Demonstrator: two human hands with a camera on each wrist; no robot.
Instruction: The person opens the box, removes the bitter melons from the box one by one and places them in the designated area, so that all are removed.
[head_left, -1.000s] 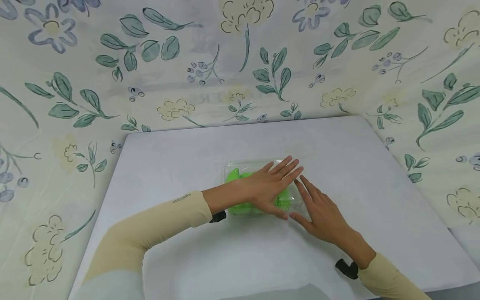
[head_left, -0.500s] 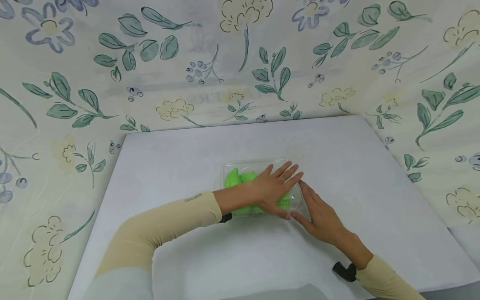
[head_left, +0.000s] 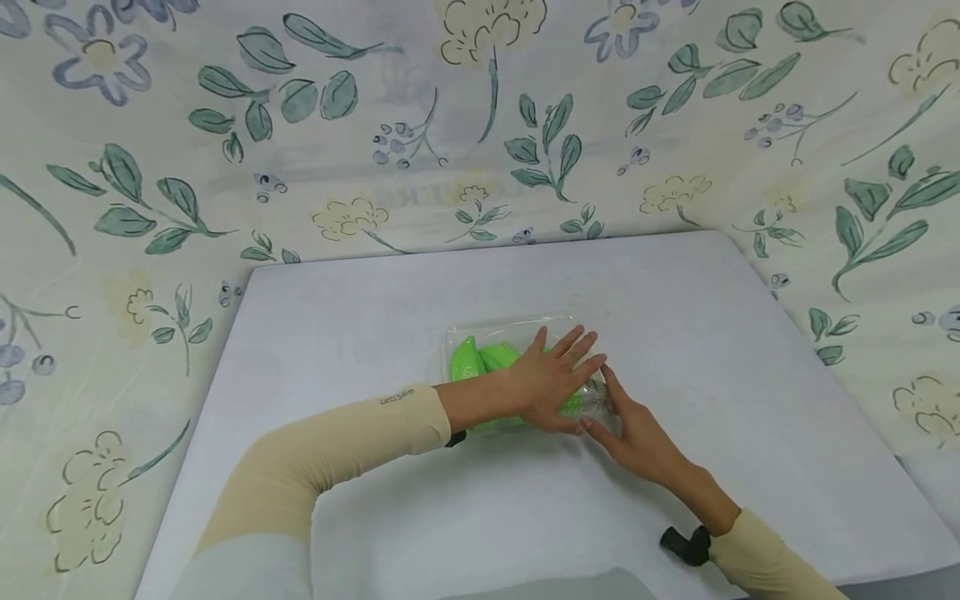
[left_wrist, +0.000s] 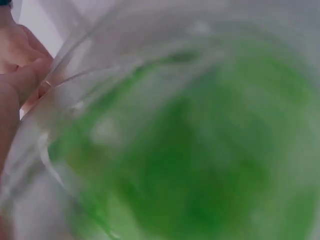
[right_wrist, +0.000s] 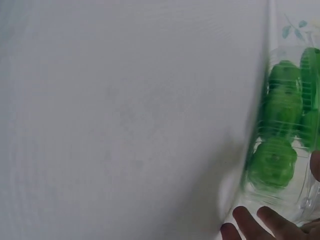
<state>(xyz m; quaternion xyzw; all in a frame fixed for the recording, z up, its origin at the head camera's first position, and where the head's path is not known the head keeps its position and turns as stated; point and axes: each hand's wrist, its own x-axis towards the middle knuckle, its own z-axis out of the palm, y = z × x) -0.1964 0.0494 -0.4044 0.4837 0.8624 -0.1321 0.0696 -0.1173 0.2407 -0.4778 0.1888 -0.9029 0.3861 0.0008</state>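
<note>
A clear plastic clamshell box [head_left: 517, 327] lies on the table with several bright green pieces [head_left: 467, 360] inside, shaped like small peppers. Across the right part of its lid my left hand [head_left: 558, 379] lies flat, fingers spread. My right hand [head_left: 637, 429] is at the box's right end, its fingertips and thumb touching the edge and the fingers fairly straight. In the right wrist view, green pieces [right_wrist: 272, 162] show through the plastic wall, with fingertips [right_wrist: 245, 220] by the end. The left wrist view is mostly blurred green and plastic, with fingers [left_wrist: 32, 75] at the rim.
A white table [head_left: 360, 317] extends around the box. Floral cloth [head_left: 480, 167] hangs behind it and along both sides. Black wrist cameras [head_left: 686, 546] are strapped on below the hands.
The left hand has shifted slightly to the right and down onto the lid. The right hand has closed in on the box's right end, its fingertips now at the edge.
</note>
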